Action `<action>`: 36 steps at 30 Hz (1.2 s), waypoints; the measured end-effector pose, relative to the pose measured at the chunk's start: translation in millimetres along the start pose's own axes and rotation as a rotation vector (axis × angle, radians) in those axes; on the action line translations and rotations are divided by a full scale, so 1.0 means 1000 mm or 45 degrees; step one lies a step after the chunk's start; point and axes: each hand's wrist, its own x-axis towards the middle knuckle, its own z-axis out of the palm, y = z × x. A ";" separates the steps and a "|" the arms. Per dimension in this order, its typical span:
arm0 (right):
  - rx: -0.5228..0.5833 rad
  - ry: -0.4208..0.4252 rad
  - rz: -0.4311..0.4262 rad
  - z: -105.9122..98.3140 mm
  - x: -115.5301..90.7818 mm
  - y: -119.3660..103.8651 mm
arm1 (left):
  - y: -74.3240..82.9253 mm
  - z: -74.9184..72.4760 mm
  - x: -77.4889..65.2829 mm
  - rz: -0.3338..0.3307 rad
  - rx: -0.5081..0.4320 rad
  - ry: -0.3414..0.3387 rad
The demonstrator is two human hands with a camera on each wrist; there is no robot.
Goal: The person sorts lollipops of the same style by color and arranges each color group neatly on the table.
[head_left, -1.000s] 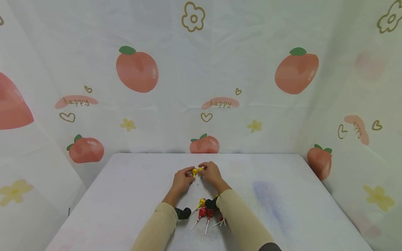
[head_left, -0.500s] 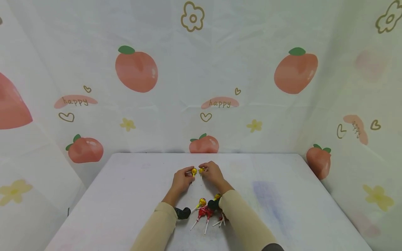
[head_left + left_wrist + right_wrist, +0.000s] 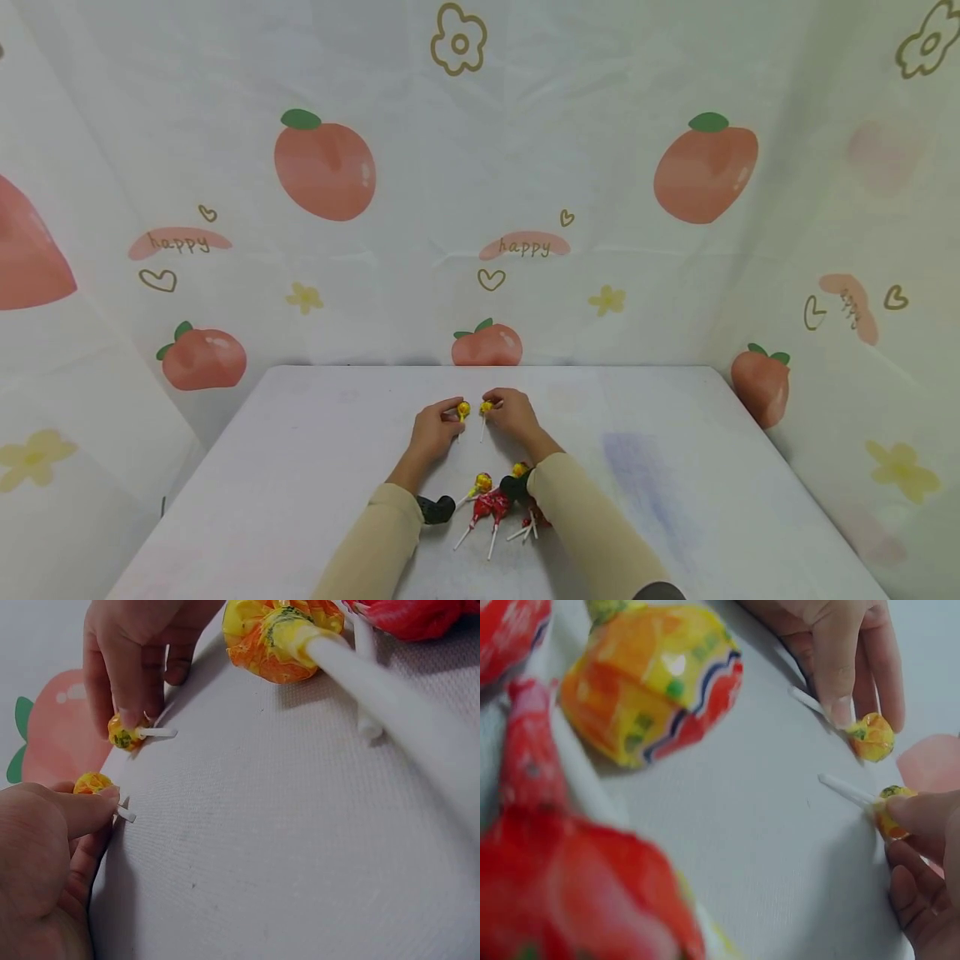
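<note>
Near the far part of the table, my left hand [image 3: 435,429] pinches a yellow-wrapped lollipop [image 3: 463,410] just below its head. Close beside it on the right, another yellow lollipop [image 3: 486,407] is held between the thumb and fingers of my right hand [image 3: 514,415]. Both white sticks point back towards me, and a small gap separates the two candies. In the left wrist view, the thumb of the left hand [image 3: 45,840] covers part of its lollipop [image 3: 93,783]. The right wrist view shows the right hand [image 3: 930,840] gripping its lollipop [image 3: 891,814] by the wrapped head.
Between my forearms lies a loose group of lollipops: red ones [image 3: 482,507], a yellow one [image 3: 483,482] and another yellow one [image 3: 519,470] by the right wrist camera [image 3: 514,487]. The right sleeve partly hides this group. A printed cloth stands behind the white table [image 3: 337,467].
My right hand has shifted a little to the right with its lollipop, widening the gap between the two candies. The left hand has stayed almost still.
</note>
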 end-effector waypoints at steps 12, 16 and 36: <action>0.039 0.029 0.077 0.010 0.003 -0.003 | -0.001 0.001 0.000 -0.012 -0.010 -0.010; 0.011 0.022 0.085 0.011 0.004 -0.004 | -0.001 0.001 0.001 -0.020 -0.010 -0.015; -0.010 0.014 0.091 0.011 0.003 -0.007 | -0.001 -0.001 0.001 -0.012 0.004 -0.014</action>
